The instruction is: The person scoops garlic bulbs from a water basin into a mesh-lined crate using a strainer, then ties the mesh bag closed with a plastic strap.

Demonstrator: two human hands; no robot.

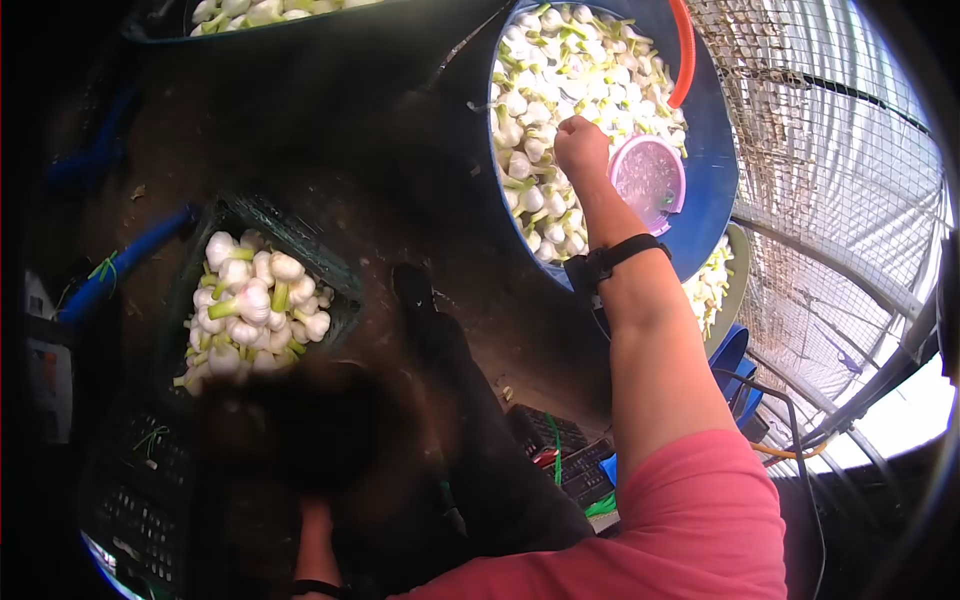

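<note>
My right hand (580,148) is closed like a fist over a large blue tub (712,150) filled with garlic bulbs (545,105) with green stems. Its fingers face away, so whatever they hold, if anything, is hidden. Just right of the wrist, a pink-rimmed round container (648,180) rests in the tub. My left forearm (316,535) shows at the bottom, but a dark blur covers the left hand. Beyond that blur, a dark green crate (335,275) contains a pile of white garlic bulbs (255,300) with short green stems.
An orange-red hose (684,50) hangs over the tub's far rim. Another container (738,265) with garlic pieces stands behind the tub at right. More garlic (265,12) lies in a container at the top. Black crates (140,500) sit at lower left. Wire mesh (800,150) lines the right side.
</note>
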